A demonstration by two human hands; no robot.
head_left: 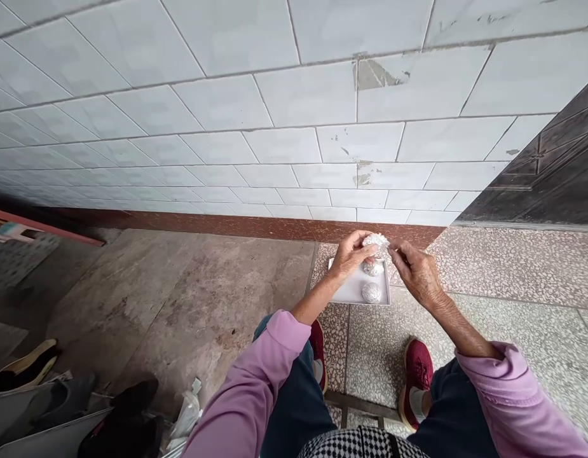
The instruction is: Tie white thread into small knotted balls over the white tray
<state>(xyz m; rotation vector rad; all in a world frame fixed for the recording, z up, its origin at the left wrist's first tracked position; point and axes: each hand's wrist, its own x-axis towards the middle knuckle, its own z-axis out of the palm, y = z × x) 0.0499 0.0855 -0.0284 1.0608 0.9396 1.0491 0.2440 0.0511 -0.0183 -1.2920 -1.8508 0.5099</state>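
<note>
My left hand (351,256) is closed around a rough, silvery-white ball (376,241) that looks crumpled or beaded; its exact kind is too small to tell. At the ball's right edge, the thumb and fingertips of my right hand (414,270) are pinched together. Whatever lies between them is too small to make out. Below both hands a shallow white tray (347,291) rests on the floor. In it sit two similar balls, one (371,292) near the front edge and another (372,268) behind it, partly covered by my left hand.
A white tiled wall (288,146) rises just beyond the tray, with a dark door (555,172) to the right. My red shoes (417,369) flank the tray's near side. Shoes (24,369) and a crumpled plastic bag (186,413) are at lower left.
</note>
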